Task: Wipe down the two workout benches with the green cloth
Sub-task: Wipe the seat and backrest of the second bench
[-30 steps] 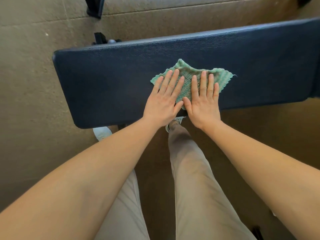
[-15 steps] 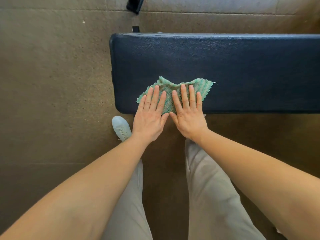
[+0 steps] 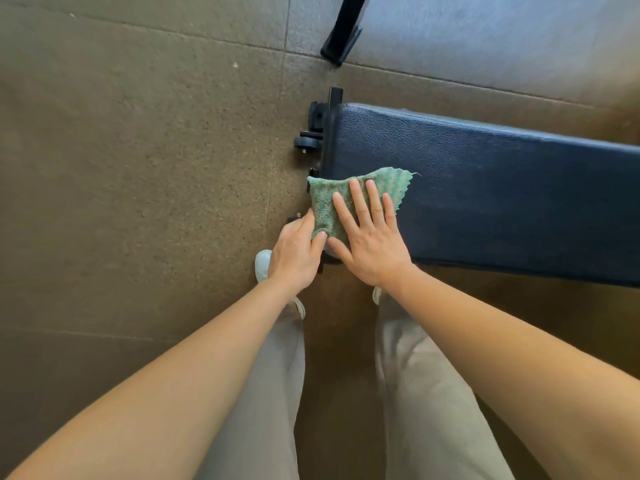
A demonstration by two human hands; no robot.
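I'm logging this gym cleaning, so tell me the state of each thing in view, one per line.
green cloth: spread at the bench's end, its left edge hanging over.
bench: level, pad mostly uncovered.
left hand: gripping the cloth's overhanging edge.
right hand: flat, fingers spread, pressing the cloth.
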